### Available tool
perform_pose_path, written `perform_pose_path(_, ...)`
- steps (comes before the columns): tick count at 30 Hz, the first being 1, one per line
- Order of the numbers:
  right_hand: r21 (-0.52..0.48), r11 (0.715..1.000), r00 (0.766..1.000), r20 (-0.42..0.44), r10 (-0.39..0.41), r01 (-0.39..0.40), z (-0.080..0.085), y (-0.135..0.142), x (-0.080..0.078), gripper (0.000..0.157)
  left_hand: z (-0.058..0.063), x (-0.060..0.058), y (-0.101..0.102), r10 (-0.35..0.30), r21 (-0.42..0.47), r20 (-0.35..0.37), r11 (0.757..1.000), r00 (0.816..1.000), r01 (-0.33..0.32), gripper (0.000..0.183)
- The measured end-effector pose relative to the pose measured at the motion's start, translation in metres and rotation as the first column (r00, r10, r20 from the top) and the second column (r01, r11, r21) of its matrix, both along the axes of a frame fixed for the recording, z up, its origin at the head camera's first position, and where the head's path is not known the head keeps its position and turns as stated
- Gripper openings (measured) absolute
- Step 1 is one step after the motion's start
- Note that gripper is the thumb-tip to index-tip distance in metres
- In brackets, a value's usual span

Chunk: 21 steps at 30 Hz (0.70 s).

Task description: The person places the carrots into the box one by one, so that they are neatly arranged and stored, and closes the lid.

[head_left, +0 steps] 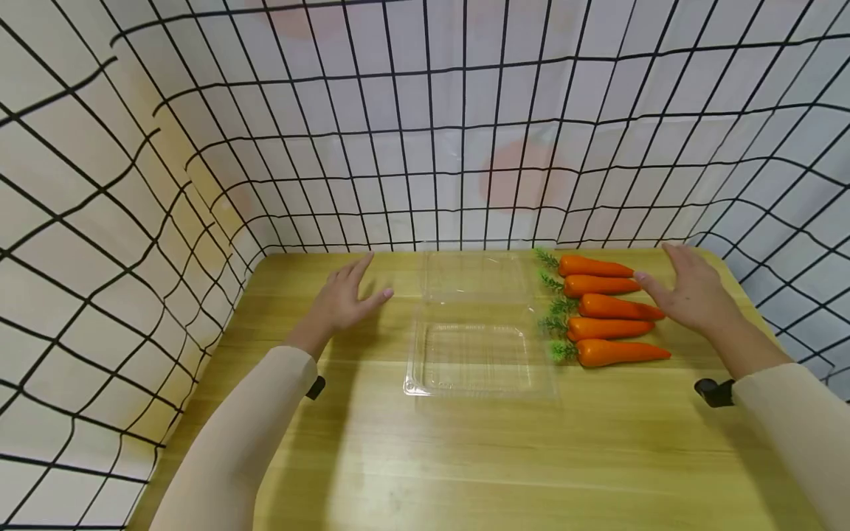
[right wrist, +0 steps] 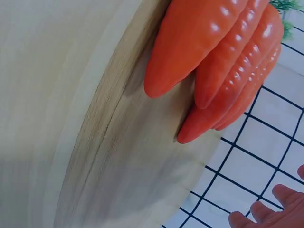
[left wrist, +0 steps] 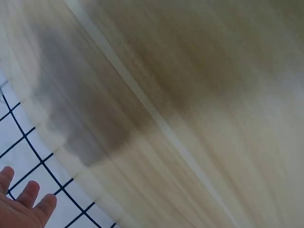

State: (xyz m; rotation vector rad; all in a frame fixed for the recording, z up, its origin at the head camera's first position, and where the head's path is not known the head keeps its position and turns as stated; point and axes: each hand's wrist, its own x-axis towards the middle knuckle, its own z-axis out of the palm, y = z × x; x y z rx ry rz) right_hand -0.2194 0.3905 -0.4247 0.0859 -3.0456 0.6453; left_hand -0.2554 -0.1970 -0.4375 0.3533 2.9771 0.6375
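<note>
Orange carrots point(head_left: 617, 306), R hand point(head_left: 697, 295) nr, outstretched

**Both hands out, thumbs pointing at each other**

So the left hand point(head_left: 341, 301) hangs near the far left corner of the yellowish-brown wooden tabletop point(head_left: 432, 457), fingers stretched toward the far edge, thumb stuck out sideways. The right hand point(head_left: 693, 291) is pretty much a mirror of it over by the far right corner. Both arms come in from the near side, angled inward, in long cream fabric sleeves point(head_left: 790, 409) that leave the wrists bare. Wrist cams only catch some fingers, spread with gaps between them. Pretty relaxed look tbh.
</note>
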Motion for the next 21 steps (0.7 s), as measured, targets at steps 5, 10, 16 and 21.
perform_pose_path(5, -0.066, 0.998, 1.000, 0.012, -0.019, 0.020, 0.003, -0.001, 0.005, 0.089, 0.001, 0.004, 0.001, 0.020, 0.078, 0.008, 0.997, 1.000, -0.021, 0.087)
perform_pose_path(10, -0.101, 0.994, 0.999, 0.032, -0.035, 0.038, 0.008, -0.007, 0.012, 0.089, 0.003, 0.008, 0.002, 0.022, 0.138, 0.014, 0.990, 1.000, -0.024, 0.087)
perform_pose_path(16, -0.114, 0.992, 0.997, 0.053, -0.052, 0.057, 0.015, -0.015, 0.020, 0.089, 0.000, 0.010, 0.004, 0.015, 0.191, -0.003, 0.982, 1.000, -0.014, 0.085)
perform_pose_path(21, -0.125, 0.990, 0.998, 0.040, -0.058, 0.062, 0.018, -0.018, 0.025, 0.085, -0.002, 0.013, 0.006, 0.009, 0.255, -0.019, 0.967, 1.000, -0.004, 0.082)
